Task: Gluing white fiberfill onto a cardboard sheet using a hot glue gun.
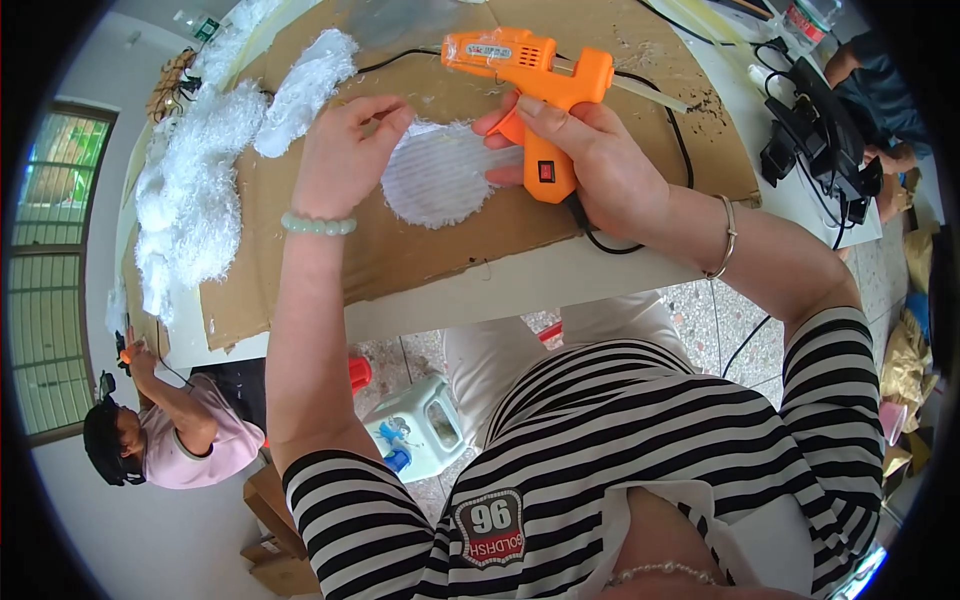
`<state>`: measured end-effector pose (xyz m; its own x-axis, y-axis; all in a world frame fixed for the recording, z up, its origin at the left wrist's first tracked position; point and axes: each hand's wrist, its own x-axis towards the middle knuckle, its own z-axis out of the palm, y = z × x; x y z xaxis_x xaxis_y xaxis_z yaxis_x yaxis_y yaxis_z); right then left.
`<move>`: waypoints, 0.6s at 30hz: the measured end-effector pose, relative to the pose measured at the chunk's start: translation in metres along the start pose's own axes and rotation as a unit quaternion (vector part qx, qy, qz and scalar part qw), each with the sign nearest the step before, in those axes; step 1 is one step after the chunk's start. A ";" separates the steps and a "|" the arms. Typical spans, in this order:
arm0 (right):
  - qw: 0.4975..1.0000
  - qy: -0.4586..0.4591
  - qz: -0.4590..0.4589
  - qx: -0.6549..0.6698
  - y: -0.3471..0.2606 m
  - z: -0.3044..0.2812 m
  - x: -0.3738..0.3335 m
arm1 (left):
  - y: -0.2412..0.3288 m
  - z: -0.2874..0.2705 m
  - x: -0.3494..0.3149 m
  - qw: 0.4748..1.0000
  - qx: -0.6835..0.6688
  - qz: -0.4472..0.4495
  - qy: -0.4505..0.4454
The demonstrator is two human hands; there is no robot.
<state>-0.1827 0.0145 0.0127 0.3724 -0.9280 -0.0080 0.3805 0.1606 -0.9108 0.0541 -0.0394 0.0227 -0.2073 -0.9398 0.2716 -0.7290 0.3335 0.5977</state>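
Note:
In my right hand (600,150) is an orange hot glue gun (545,110), its nozzle pointing left and a pale glue stick (650,92) sticking out of its back. My fingers wrap round its handle and trigger. Below the gun, on the brown cardboard (330,270), lies a round white fuzzy-edged fabric piece (435,180). My left hand (355,140) is over the left edge of that piece, thumb and fingertips pinched together. Whatever may be between those fingertips is too small to make out. A long white fluffy piece (305,92) lies just beyond my left hand.
A heap of white fluffy material (195,190) covers the table's left side. The gun's black cord (685,150) loops over the cardboard. Black equipment with cables (820,130) stands at the right. A co-worker in pink (195,440) sits at left; another person (880,100) is at far right.

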 end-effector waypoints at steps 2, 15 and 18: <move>1.000 0.002 0.003 0.002 0.000 -0.001 0.001 | 0.000 0.001 0.009 0.999 0.019 0.025 -0.022; 0.999 0.048 0.000 0.018 -0.005 -0.010 0.006 | 0.013 0.000 0.000 0.986 -0.013 0.146 -0.081; 0.999 0.047 -0.004 0.012 -0.005 -0.010 0.006 | 0.015 -0.004 -0.007 0.964 0.060 0.252 -0.062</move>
<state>-0.1910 0.0051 0.0127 0.2889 -0.9565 -0.0406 0.4043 0.1603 -0.9005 0.0469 -0.0278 0.0330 -0.6257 -0.6655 0.4070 -0.5844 0.7455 0.3205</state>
